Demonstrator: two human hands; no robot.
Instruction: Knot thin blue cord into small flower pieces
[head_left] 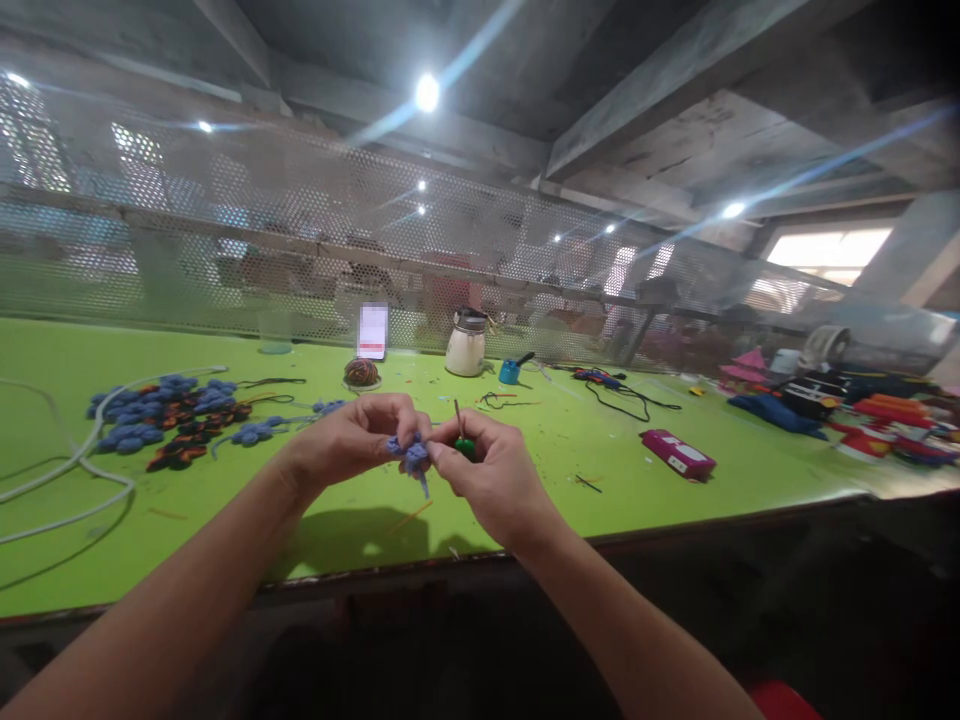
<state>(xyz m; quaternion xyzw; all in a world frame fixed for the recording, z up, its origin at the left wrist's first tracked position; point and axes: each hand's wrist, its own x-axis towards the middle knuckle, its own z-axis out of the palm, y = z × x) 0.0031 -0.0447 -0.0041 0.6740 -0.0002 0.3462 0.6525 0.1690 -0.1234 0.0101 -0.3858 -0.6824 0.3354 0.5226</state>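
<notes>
And here, low over the green worktop [540, 525], a small blue knitted flower [415, 456] is held up between two bare hands, just above the front edge! It is pinched by the left hand [364, 432], the grip closed at thumb and fingertips. By the right hand [491, 468] the flower's other side is met with thumb and fingertip, while a green-handled hook [465, 447] is kept in the curled fingers, grip closed around it, the thin shaft pointed upward. Whether any loop is caught by the hook cannot be told. A short blue tail is left dangling below the flower, and a yellow thread [411, 516] is seen beneath. Over to the left, more blue flowers [131, 405] are heaped with black-and-orange flowers [187, 440], and a white cable [94, 440] is looped alongside. Beyond the hands, a ball of yarn [361, 372] is placed just in front of an upright phone [373, 330], with a pale jar [466, 348] and a small blue pot [510, 372] set farther right. Out on the right, a purple case [679, 455] is laid near the front, and brightly coloured pieces [870, 430] are piled at the far end.
</notes>
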